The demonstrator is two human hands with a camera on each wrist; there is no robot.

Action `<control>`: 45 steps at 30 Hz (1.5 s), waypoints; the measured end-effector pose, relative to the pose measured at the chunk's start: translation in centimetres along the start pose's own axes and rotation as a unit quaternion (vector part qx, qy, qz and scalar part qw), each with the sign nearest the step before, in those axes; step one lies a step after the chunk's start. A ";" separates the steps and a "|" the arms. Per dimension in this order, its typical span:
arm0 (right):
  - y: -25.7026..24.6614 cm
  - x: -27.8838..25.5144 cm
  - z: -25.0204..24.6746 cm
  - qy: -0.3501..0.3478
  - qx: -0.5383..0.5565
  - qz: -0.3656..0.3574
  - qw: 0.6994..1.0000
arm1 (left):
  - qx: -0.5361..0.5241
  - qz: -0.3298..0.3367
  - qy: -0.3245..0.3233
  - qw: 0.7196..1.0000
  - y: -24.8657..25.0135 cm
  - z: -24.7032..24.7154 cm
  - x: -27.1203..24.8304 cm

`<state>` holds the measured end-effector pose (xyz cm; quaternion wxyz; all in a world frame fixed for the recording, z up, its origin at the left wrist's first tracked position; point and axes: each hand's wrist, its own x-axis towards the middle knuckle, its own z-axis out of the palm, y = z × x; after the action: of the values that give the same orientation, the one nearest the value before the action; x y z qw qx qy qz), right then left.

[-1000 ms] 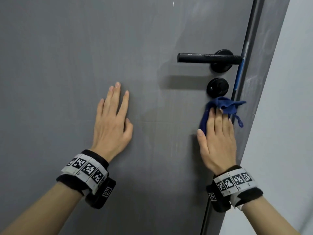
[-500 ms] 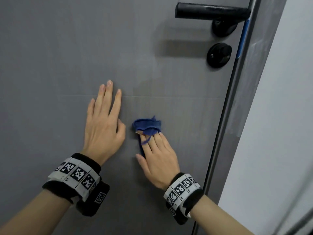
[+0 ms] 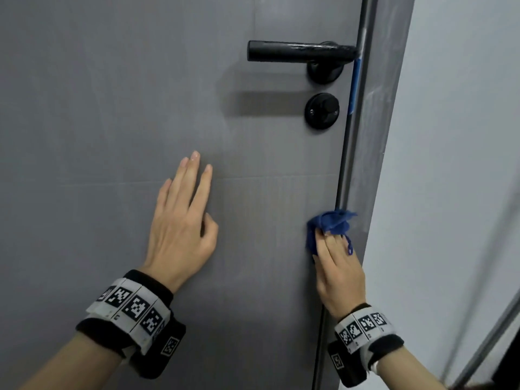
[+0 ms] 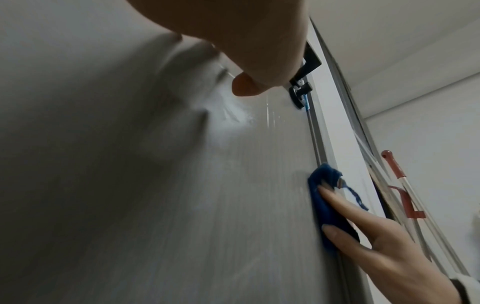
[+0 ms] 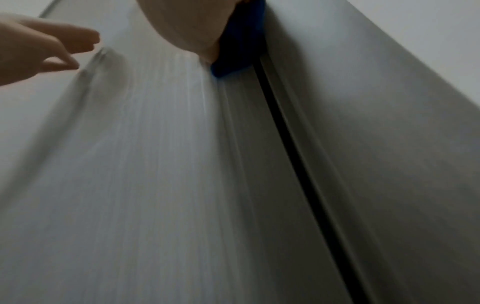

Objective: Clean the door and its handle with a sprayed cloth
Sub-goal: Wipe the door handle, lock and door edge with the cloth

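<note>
Head view: flat right hand (image 3: 339, 273) presses blue cloth (image 3: 329, 224) against grey door (image 3: 112, 108) beside white wall (image 3: 455, 136).

1. A grey door (image 3: 112, 108) is seen upright, carrying a black lever handle (image 3: 298, 52) and a round black lock (image 3: 322, 113) below it.
2. A blue cloth (image 3: 329, 223) is pressed flat against its right edge.

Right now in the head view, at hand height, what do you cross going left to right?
Grey door → left hand flat on it → blue cloth under the right hand → door frame → white wall.
</note>
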<state>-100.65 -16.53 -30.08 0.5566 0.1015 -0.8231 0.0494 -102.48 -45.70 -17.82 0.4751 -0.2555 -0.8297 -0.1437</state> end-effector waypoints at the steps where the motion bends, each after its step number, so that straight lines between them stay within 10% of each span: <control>1: 0.3 0.1 -0.1 0.044 0.019 -0.007 0.999 | -0.008 0.002 0.002 1.000 0.3 -0.2 0.3; 8: 2.6 2.3 -5.1 0.162 0.062 -0.058 0.983 | -0.068 0.064 0.000 0.996 4.5 0.2 3.1; 11: 4.0 1.5 -7.7 0.239 0.114 0.077 0.961 | -0.070 0.080 -0.015 0.994 6.2 1.3 3.7; 16: 4.2 0.4 -7.4 0.271 0.348 0.363 0.821 | -0.052 0.104 -0.049 0.992 7.6 2.7 4.1; 20: 1.8 -1.0 -4.7 0.057 0.293 0.263 0.917 | -0.031 0.110 -0.057 0.992 7.7 3.1 4.7; 25: 4.1 -1.3 -4.3 0.035 0.142 0.143 0.979 | -0.012 0.120 -0.062 0.991 6.9 3.4 5.0; 37: 3.0 2.2 -2.7 0.091 0.178 0.288 0.937 | 0.034 0.108 -0.087 0.990 7.0 3.8 5.1; 45: 3.2 9.7 -4.6 0.150 0.180 0.261 0.936 | 0.072 0.125 -0.091 0.985 6.6 3.8 5.4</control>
<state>-100.72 -13.59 -19.30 0.6134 -0.0270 -0.7048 0.3555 -103.84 -36.86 -15.11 0.4286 -0.3345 -0.8393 0.0008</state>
